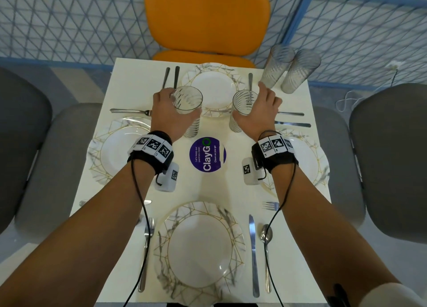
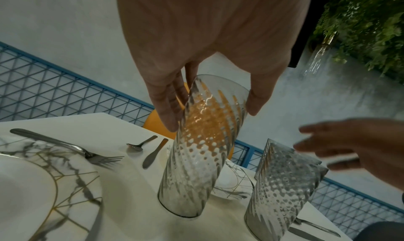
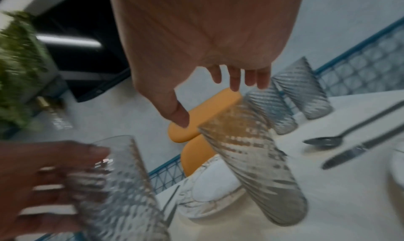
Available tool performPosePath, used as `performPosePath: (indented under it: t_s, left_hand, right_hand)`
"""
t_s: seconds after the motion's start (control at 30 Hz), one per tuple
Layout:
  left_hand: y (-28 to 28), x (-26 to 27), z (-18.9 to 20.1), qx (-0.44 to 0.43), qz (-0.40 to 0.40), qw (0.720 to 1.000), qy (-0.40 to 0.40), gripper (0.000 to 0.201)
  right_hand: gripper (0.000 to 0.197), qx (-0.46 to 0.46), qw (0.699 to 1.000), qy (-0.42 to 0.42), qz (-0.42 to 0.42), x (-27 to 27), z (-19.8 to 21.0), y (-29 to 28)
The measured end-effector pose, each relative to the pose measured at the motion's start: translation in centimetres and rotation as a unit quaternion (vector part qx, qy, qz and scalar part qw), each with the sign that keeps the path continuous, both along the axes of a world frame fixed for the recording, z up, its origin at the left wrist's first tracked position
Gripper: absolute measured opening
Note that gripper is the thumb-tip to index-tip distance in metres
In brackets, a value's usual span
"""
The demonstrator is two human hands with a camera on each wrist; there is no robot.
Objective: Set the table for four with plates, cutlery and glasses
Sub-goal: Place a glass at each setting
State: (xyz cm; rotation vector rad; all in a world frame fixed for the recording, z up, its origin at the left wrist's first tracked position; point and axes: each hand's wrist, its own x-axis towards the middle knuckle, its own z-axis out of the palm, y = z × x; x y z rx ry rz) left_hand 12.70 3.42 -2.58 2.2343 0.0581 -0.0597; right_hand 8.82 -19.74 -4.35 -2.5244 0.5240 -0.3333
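Note:
Four marbled plates lie on the white table (image 1: pixel 231 186): far (image 1: pixel 215 84), left (image 1: pixel 120 149), right (image 1: pixel 309 158), near (image 1: pixel 201 246), each with cutlery beside it. My left hand (image 1: pixel 171 98) (image 2: pixel 213 117) grips the rim of a tall ribbed glass (image 1: pixel 188 103) (image 2: pixel 196 158), which stands on the table left of centre. A second glass (image 1: pixel 242 110) (image 3: pixel 251 167) stands to its right. My right hand (image 1: pixel 256 98) (image 3: pixel 210 103) hovers by that glass's rim, fingers straight, holding nothing. Two more glasses (image 1: pixel 277 66) (image 1: pixel 300 73) stand at the far right corner.
A purple round sticker (image 1: pixel 207 154) marks the table's centre. An orange chair (image 1: pixel 208 17) stands at the far side and grey chairs (image 1: pixel 57 156) (image 1: pixel 388 156) at left and right. A blue mesh fence (image 1: pixel 69 22) runs behind.

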Motion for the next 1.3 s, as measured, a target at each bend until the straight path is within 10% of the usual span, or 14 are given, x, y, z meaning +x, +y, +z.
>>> performPosePath:
  t_s: [0.27, 1.0, 1.3]
  left_hand:
    - [0.3, -0.6, 0.6, -0.022, -0.043, 0.999, -0.01, 0.096]
    - [4.9, -2.1, -2.6, -0.052, -0.068, 0.996, 0.013, 0.089]
    - [5.2, -2.4, -3.5, -0.033, -0.083, 0.995, 0.039, 0.088]
  right_hand:
    - [0.112, 0.073, 0.964, 0.043, 0.252, 0.7, 2.3, 5.5]
    - [0.092, 0.212, 0.95, 0.078, 0.217, -1.1, -1.8, 9.5]
    - [0.044, 0.187, 0.971, -0.023, 0.149, -1.1, -0.8, 3.4]
